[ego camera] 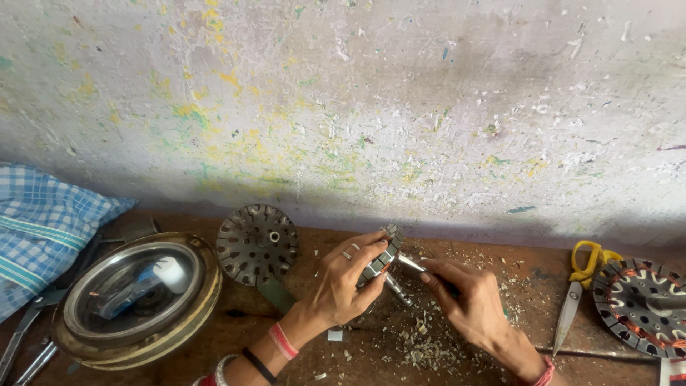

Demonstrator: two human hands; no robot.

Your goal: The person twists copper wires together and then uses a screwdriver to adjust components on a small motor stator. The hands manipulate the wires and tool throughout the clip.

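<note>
Steel laminations formed the small slotted motor core (380,259), which stood on edge near the middle of the wooden workbench (371,357) and served as the landmark for the scene. The left hand (343,282) was closed around the core from its left side, fingers curled over the rim, tilting its flat faces roughly left and right. The right hand (468,304), just right of the core, was closed in a pinch on a thin metal tool (412,264); the tool's long axis ran from that hand up and leftward, its tip touching the core's right face. Both hands were thus at the core, the left holding it, the right one tool-length away. Pale scrapings (414,343) littered the bench below the core. Left of the core lay a dark slotted disc (256,244) and, farther left, a round metal housing (136,300) beside a blue checked cloth (43,221). Well to the right lay yellow-handled scissors (577,293) and a copper-wound stator (643,304).
</note>
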